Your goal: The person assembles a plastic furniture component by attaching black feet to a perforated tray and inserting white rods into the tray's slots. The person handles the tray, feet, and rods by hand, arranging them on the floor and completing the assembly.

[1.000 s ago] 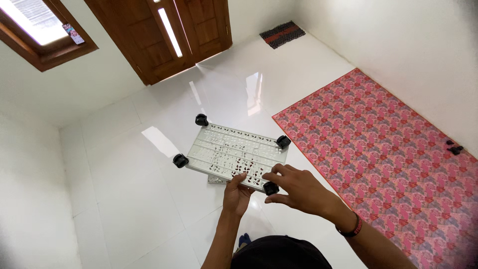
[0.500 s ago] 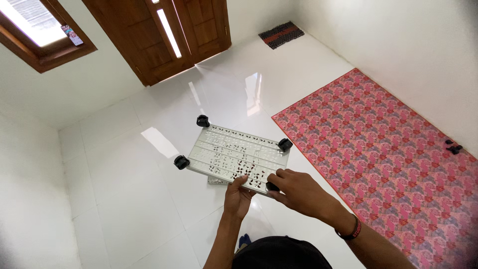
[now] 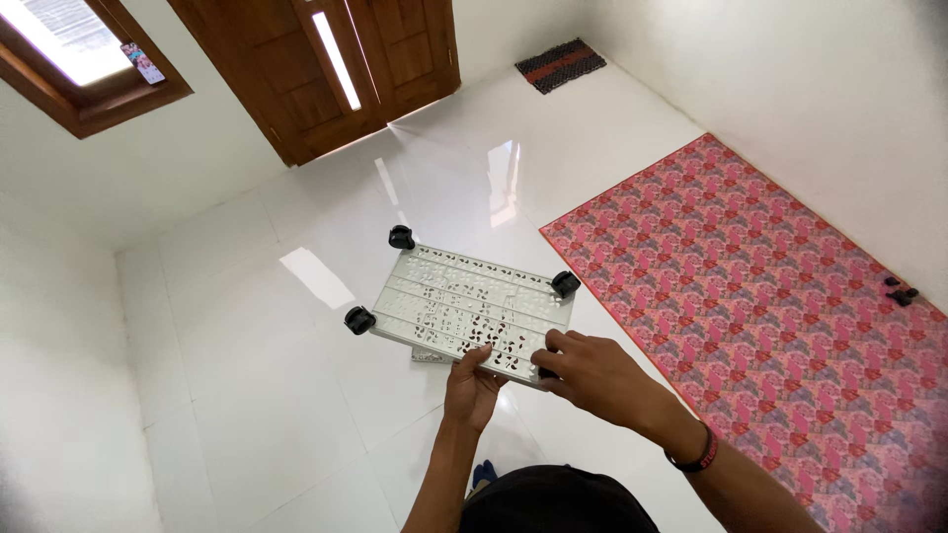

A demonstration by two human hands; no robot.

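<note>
Head view: a person stands on a glossy white tiled floor [image 3: 247, 326] and holds a white plastic shelf panel [image 3: 469, 311] out in front, roughly level, over the floor. The panel is a flat rectangle pierced with a decorative cut-out pattern, and its long axis runs from the lower left to the upper right of the picture. Small black caster wheels sit at its corners: one at the far corner [image 3: 401, 237], one at the left corner [image 3: 358, 320] and one at the right corner [image 3: 565, 283]. The near corner is covered by the right hand, so whether a wheel sits there cannot be told.

The left hand [image 3: 472, 385] grips the near long edge of the panel from below, fingers curled up onto the rim, so its grip is closed on the panel. The right hand [image 3: 592, 373] lies just beside it, over the near right corner, fingers bent around that corner; its grip is narrow and on the panel too. Both hands are at the same near edge, the right one closer to the corner. A dark band [image 3: 696, 459] circles the right wrist.

To the right lies a red patterned mat [image 3: 750, 296], flat on the floor. A brown wooden door [image 3: 326, 69] and a wooden window frame [image 3: 89, 84] stand at the far wall, with a small dark doormat [image 3: 560, 63] near the corner.
</note>
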